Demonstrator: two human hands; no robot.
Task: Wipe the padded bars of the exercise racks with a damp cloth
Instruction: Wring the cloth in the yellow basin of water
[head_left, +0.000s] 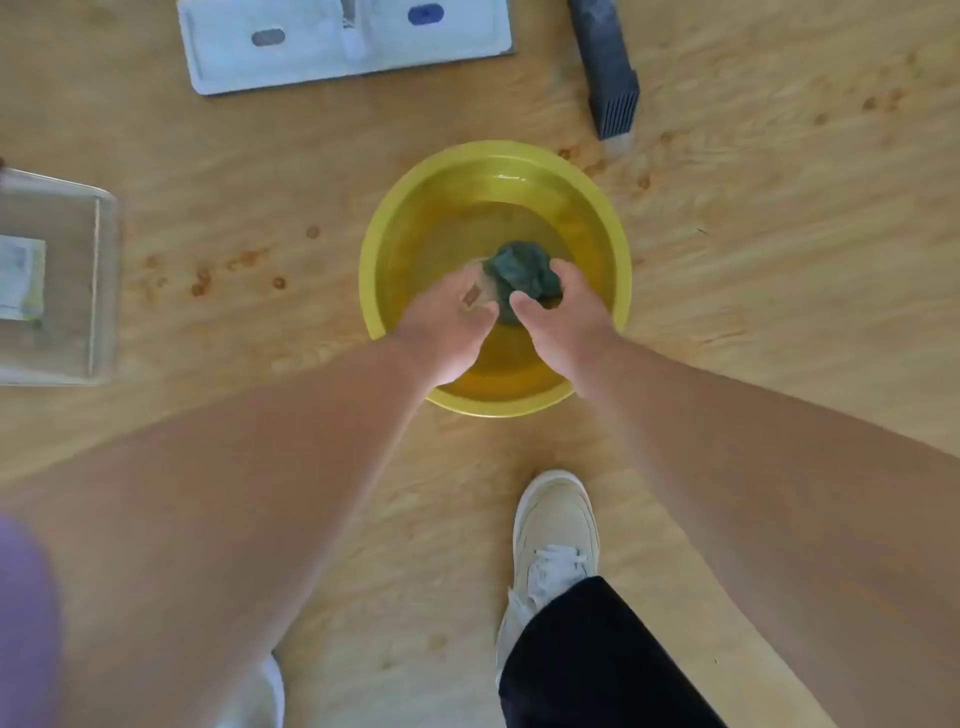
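Head view: both my hands are down in the yellow basin (382, 249) on the wooden floor (779, 234), my left hand (447, 322) and right hand (563, 317) squeezing the bunched dark green cloth (522, 273) between them, over the water

A wooden floor (779, 260) carries a yellow basin (374, 291), a flat mop head (311, 57), a clear box (104, 291) and a dark block (608, 67).

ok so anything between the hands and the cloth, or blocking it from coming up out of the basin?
Nothing visible. Both the left hand and right hand already grip the dark green cloth, bunched between them over the yellow basin. The basin is open on top. The padded bars are not in view.
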